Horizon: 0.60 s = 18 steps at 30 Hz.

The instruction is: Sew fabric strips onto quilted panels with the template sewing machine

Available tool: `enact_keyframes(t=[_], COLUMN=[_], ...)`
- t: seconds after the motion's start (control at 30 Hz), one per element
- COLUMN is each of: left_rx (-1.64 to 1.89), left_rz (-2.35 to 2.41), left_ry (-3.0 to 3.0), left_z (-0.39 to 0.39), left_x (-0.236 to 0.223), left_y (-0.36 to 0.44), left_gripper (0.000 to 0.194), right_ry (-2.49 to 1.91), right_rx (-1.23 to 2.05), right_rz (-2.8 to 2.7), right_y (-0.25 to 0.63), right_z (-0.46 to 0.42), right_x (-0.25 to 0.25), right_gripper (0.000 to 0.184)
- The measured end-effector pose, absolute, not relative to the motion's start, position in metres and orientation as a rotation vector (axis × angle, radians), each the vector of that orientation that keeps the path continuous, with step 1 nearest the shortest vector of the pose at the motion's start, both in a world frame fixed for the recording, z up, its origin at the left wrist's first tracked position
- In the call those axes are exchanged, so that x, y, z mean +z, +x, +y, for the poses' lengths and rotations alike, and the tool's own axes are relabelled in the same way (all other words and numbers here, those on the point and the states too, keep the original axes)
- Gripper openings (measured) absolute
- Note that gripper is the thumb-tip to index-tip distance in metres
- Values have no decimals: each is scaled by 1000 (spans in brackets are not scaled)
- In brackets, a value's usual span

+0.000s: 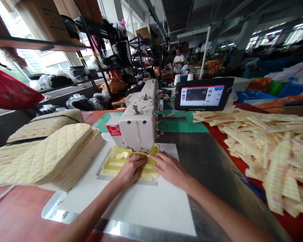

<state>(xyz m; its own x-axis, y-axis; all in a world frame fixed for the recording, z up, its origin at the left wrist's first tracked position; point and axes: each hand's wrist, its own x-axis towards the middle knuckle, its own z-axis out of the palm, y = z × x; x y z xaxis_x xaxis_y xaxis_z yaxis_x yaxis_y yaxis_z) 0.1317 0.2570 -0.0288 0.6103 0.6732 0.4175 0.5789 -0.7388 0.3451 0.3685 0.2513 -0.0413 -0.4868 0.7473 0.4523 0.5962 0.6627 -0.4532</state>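
Under the white sewing machine head (pixel 138 121) lies a yellow quilted fabric piece (pixel 151 175) held in a yellow template frame (pixel 108 165). My left hand (pixel 131 168) rests on the piece with its fingers curled down onto the fabric just below the machine's foot. Beside it, my right hand (pixel 169 168) lies flat on the same piece, fingers stretched toward the machine. Both hands press the fabric against the white work plate (pixel 141 205).
A tall stack of yellow quilted panels (pixel 53 154) sits at the left. A loose heap of yellow strips (pixel 267 144) covers the red table at the right. A touch screen (pixel 203 94) stands behind the machine. A person (pixel 178 62) stands far back among shelves.
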Motion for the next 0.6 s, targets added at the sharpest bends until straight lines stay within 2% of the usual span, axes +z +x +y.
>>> enact_keyframes(t=[0.43, 0.6], left_rx=[815, 778], left_rz=[1035, 1068], left_ry=[2562, 2655], left_z=[272, 268], left_x=[-40, -34], left_y=[122, 123], left_gripper=[58, 45], right_ry=[-1063, -1096], right_rx=[-93, -102], right_rz=[-2516, -2486], right_y=[347, 350], right_z=[254, 253], right_x=[-28, -32], right_gripper=[17, 18])
